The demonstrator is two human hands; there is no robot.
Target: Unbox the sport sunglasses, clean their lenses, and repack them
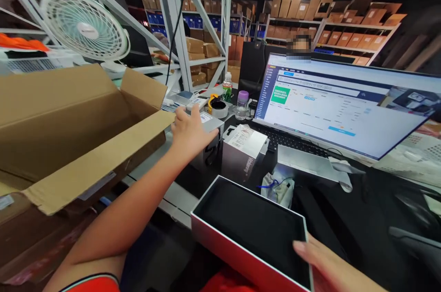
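Observation:
My right hand [324, 260] grips the near right end of an open rectangular box [223, 246] with red and white outer walls. Its thumb lies over the rim, onto the black inside of the box. My left hand [189, 131] is stretched out, fingers apart, in front of a grey box [215, 123] with a white label. Whether it touches that grey box cannot be made out. Just right of this hand stands a dark grey carton [237, 159] with a silver, labelled top.
A large open cardboard box [103, 163] takes up the left side. Behind the desk items are a tape roll [218, 109], a purple-capped bottle [242, 103] and a green bottle [227, 87]. A monitor [330, 103] and keyboard [292, 140] stand on the right. A fan [86, 25] is upper left.

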